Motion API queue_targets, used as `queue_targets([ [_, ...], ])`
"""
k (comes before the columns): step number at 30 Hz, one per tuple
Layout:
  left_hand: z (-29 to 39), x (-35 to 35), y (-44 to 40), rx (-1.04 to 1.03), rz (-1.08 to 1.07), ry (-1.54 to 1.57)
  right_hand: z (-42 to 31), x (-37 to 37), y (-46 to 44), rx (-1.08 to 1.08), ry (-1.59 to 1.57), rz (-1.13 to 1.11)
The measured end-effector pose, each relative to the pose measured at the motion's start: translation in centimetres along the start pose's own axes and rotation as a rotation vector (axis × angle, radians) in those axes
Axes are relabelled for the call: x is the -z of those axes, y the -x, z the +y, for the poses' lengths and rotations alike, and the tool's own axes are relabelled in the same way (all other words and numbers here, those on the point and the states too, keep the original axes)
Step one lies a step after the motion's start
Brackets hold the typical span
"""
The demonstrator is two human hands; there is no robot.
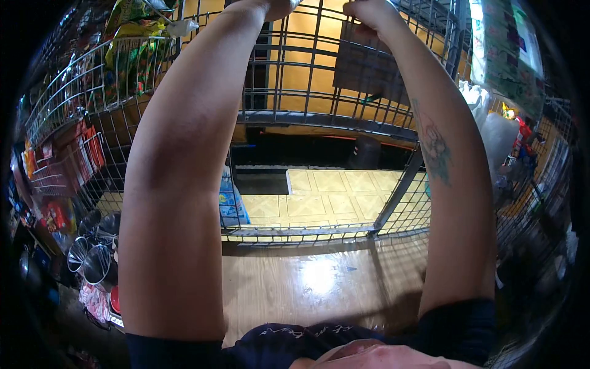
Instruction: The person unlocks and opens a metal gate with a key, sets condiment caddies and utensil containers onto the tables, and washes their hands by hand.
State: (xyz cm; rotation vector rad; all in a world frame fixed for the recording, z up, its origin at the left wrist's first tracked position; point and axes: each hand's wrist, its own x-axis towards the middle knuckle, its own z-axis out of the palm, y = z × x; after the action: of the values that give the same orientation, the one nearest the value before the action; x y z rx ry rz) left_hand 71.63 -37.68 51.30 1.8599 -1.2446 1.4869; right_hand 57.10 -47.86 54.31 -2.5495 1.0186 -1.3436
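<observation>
Both my arms stretch up and forward in front of a metal wire grid (307, 67). At the top edge of the head view, my left hand (279, 8) is cut off, so its fingers are hidden. My right hand (370, 13) shows curled fingers near the upper part of the grid. What they hold, if anything, I cannot make out. Just below my right hand, a dark flat panel (365, 64) lies against the grid.
Wire baskets with colourful packets (132, 55) hang at the left. Metal funnels (96, 263) are below them. A wooden counter (264, 283) lies under my arms, with a grid opening beyond it. A blue bag (230, 206) stands behind the grid. Plastic bags (498, 135) hang at the right.
</observation>
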Motion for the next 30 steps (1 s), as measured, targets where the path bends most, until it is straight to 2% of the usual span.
queue_targets([
  [1, -0.1, 0.0, -0.2, 0.003, -0.001, 0.000, -0.4, -0.3, 0.9, -0.043, -0.057, 0.073],
  [3, 0.3, 1.0, -0.5, 0.041, -0.174, -0.028, 0.8, -0.6, 0.0, 0.000, -0.064, 0.105],
  [7, 0.4, 1.4, 0.0, 0.052, -0.180, 0.058, 1.1, -0.5, -1.1, 0.008, 0.032, 0.169],
  [10, 0.5, 1.2, 0.2, 0.021, -0.141, -0.079, 1.1, -0.3, -1.3, 0.070, 0.111, 0.151],
  [12, 0.4, 0.9, 0.0, 0.054, -0.145, -0.005, 0.7, -0.4, -0.1, 0.046, 0.085, 0.143],
  [14, 0.3, 0.9, -0.2, 0.061, -0.164, 0.018, 0.8, -0.7, 0.3, 0.070, -0.021, 0.300],
  [18, 0.2, 0.6, -0.4, 0.065, -0.177, 0.007, 2.2, -0.3, 0.1, 0.056, -0.191, 0.278],
  [20, 0.1, 0.2, -0.5, 0.057, -0.150, 0.032, 2.7, -0.6, 0.9, 0.381, 0.374, 0.481],
  [21, 0.1, 0.2, -0.5, 0.055, -0.163, 0.010, 2.2, 0.2, 1.6, 0.329, 0.449, 0.374],
  [25, 0.5, 1.0, -0.2, 0.047, -0.167, -0.115, 2.4, 0.4, 2.0, 0.282, 0.435, 0.359],
  [27, 0.9, 1.4, -0.4, 0.067, -0.191, -0.104, 3.5, -0.3, 1.7, 0.418, 0.475, 0.590],
  [28, 1.1, 1.5, -0.4, 0.089, -0.216, -0.094, 3.9, -0.5, 1.5, 0.419, 0.475, 0.588],
  [30, 1.4, 1.7, -0.6, 0.107, -0.242, -0.122, 4.7, -0.9, 1.2, 0.364, 0.084, 0.576],
])
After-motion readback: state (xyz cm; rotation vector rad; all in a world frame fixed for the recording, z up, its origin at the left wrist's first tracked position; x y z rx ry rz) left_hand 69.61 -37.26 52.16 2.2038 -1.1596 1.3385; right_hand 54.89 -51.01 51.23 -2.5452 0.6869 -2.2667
